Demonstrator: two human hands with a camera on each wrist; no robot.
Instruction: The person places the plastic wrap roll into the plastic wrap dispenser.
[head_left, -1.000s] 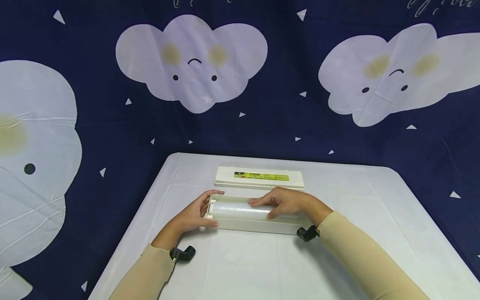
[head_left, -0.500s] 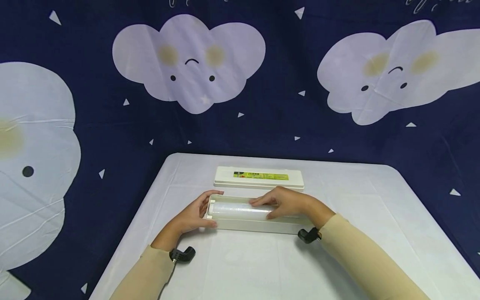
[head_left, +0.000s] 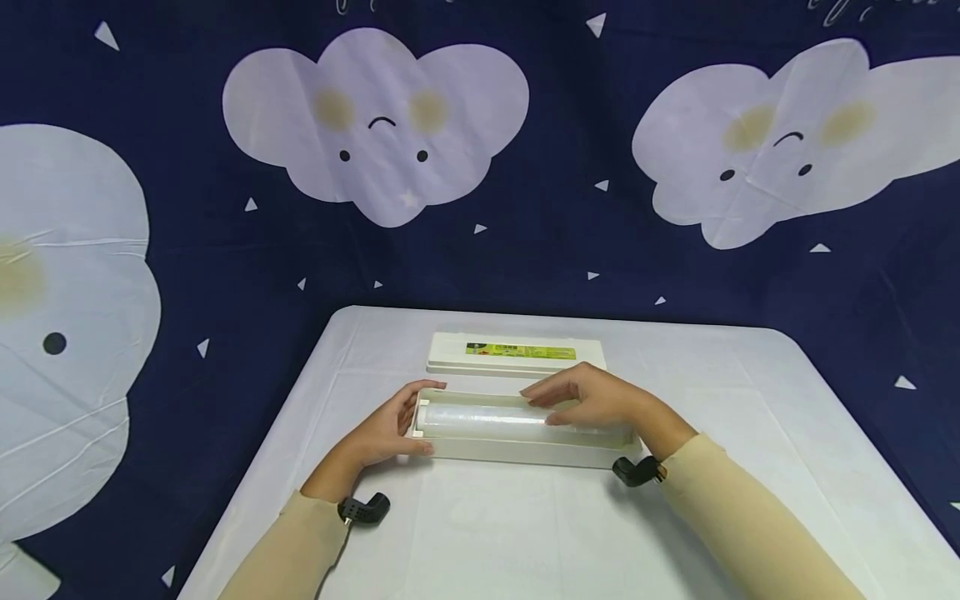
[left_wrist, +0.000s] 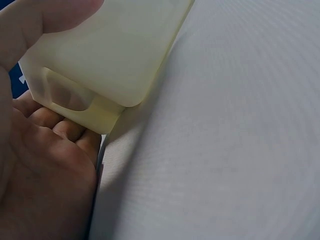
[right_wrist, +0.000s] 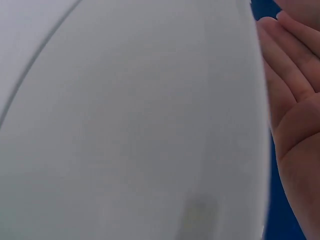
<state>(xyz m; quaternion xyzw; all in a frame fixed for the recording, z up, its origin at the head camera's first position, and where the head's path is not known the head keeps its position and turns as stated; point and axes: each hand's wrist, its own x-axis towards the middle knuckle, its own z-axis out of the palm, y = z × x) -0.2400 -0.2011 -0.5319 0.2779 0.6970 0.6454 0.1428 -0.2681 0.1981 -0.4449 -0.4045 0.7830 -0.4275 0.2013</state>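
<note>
A long white open-topped box (head_left: 525, 452) lies on the table with a clear roll of plastic wrap (head_left: 480, 421) inside it. My left hand (head_left: 378, 429) grips the box's left end, thumb on the front wall and fingers around the end and back. In the left wrist view, the thumb presses the box wall (left_wrist: 125, 55) and the fingers curl behind its end. Over the roll's right half hovers my right hand (head_left: 603, 398), its fingers relaxed and holding nothing. The right wrist view shows the box side (right_wrist: 145, 120) close up, the right hand's fingers (right_wrist: 295, 65) extended beyond its edge.
Behind the box lies its long white lid (head_left: 442, 354), bearing a yellow-green label. All this stands on a white-covered table (head_left: 487, 533). A dark blue cloth (head_left: 570, 250) with printed clouds hangs behind and to the sides.
My right hand has lifted off the roll and shifted right, fingers loosening. The left hand keeps its grip on the box, which stays in place.
</note>
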